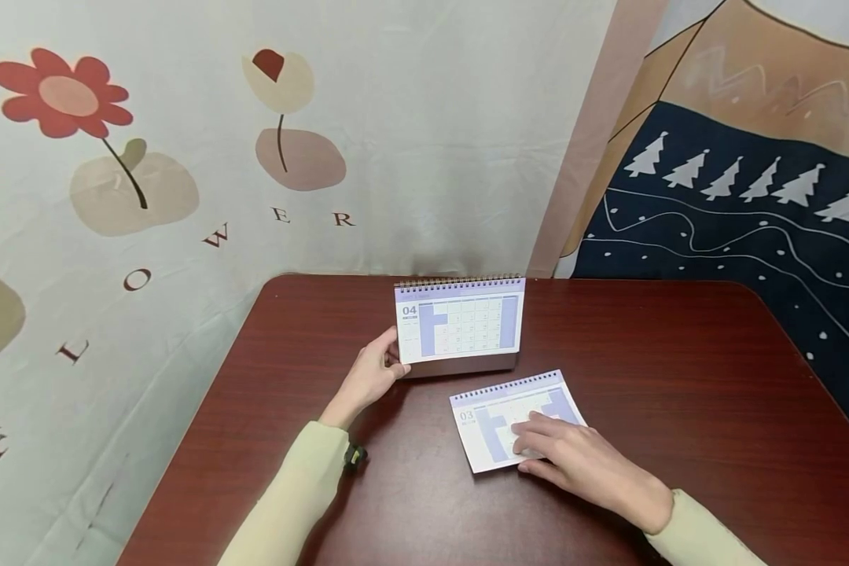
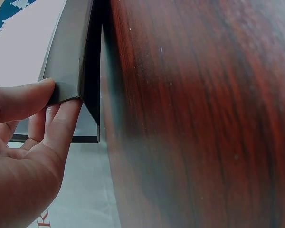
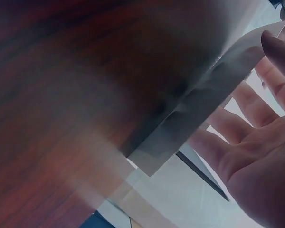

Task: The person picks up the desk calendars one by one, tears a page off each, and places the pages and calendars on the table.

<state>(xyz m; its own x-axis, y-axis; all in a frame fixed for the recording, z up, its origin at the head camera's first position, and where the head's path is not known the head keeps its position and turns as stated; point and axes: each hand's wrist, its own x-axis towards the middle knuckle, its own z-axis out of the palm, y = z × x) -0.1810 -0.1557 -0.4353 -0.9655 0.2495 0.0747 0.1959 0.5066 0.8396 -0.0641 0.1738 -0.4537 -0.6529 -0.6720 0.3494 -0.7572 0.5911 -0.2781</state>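
A spiral-bound desk calendar stands upright on the table, its front page marked 04. My left hand grips its lower left corner. In the left wrist view the thumb presses the front of the grey stand, with fingers behind it. Nearer to me, a loose calendar page marked 03 has a row of holes along its top edge. My right hand holds this page by its lower right part, fingers spread over the top. In the right wrist view the thumb overlaps the page's shaded side.
The dark red wooden table extends on both sides of the calendar. Behind it hangs a pale cloth with flower prints and letters. A dark cloth with white trees hangs at the right. A dark band sits at the left wrist.
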